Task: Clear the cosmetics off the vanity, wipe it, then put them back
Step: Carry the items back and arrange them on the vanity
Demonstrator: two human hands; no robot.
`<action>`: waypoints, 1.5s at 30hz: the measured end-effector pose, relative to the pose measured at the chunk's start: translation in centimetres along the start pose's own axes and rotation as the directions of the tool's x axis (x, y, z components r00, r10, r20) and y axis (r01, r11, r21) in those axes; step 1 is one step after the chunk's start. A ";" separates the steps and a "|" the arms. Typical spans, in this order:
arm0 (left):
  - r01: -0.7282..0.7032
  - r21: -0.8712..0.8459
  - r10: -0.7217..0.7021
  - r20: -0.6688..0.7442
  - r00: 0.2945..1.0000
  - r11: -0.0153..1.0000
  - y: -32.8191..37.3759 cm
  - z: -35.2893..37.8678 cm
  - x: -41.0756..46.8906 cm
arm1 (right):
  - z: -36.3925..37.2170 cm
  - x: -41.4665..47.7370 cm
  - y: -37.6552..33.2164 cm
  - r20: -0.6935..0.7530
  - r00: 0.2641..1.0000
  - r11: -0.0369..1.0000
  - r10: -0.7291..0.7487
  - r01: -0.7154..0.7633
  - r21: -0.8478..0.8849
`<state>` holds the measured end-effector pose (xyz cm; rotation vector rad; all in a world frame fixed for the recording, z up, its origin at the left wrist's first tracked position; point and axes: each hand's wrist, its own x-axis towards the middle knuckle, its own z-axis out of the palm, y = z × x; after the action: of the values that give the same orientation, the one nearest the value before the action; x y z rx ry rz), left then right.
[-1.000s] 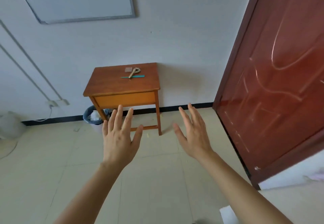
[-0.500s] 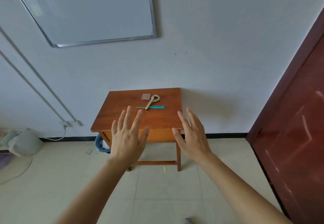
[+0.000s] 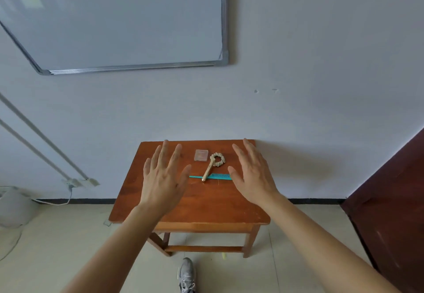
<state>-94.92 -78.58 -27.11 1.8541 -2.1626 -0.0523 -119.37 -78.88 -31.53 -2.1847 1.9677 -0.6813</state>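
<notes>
1. Nearest to the person, a grey shoe (image 3: 187, 275) stands on the tiled floor just short of the table's front legs, so the person is already within reach.

2. Next come the two bare forearms, stretched out over the front of the wooden tabletop (image 3: 206, 203).

3. The left hand (image 3: 164, 178) hovers palm down over the left half, fingers (image 3: 175, 155) spread wide and holding nothing. The right hand (image 3: 253, 175) hovers the same way over the right half, fingers spread and empty too.

4. Between the hands lies a teal comb (image 3: 215, 176), its long axis running left to right across the tabletop. Its toothed end stops just beside the right thumb; its thin tail end points toward the left thumb.

5. A gold tube (image 3: 208, 169), perhaps a lipstick, lies diagonally across the comb, its near end resting over it.

6. The tube's far end sits in a beige scrunchie (image 3: 220, 160), and just left of that lies a small clear pink case (image 3: 201, 155).

7. My judgement: nothing is cleared yet. The right hand is nearer the cluster and could take the comb's toothed end, but the tube lies on top and should come off first.
</notes>
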 end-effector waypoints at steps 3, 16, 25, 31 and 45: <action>-0.038 -0.011 0.039 0.114 0.993 0.999 -3.3 2.9 5.4 | 3.3 4.3 0.4 0.050 0.995 0.996 0.083 -0.080 -0.049; -0.246 0.030 0.187 0.561 0.806 0.969 -9.4 13.5 19.5 | 11.7 12.3 1.9 0.354 0.827 0.899 0.437 -0.395 -0.187; -0.283 -0.007 0.238 0.563 0.792 0.959 -7.7 22.9 23.5 | 20.0 16.2 5.9 0.415 0.861 0.956 0.295 -0.266 -0.127; -0.329 -0.001 0.267 0.588 0.763 0.944 -8.2 27.9 22.3 | 23.1 15.5 7.4 0.390 0.901 0.977 0.190 -0.133 -0.168; -0.240 0.077 0.180 0.459 0.870 0.968 -7.5 20.4 25.4 | 17.0 19.6 6.5 0.237 0.928 0.957 0.288 -0.285 -0.048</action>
<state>-95.93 -107.83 -43.27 1.7960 -2.7339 -0.3313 -117.38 -102.24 -44.37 -1.8269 2.0996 -0.3420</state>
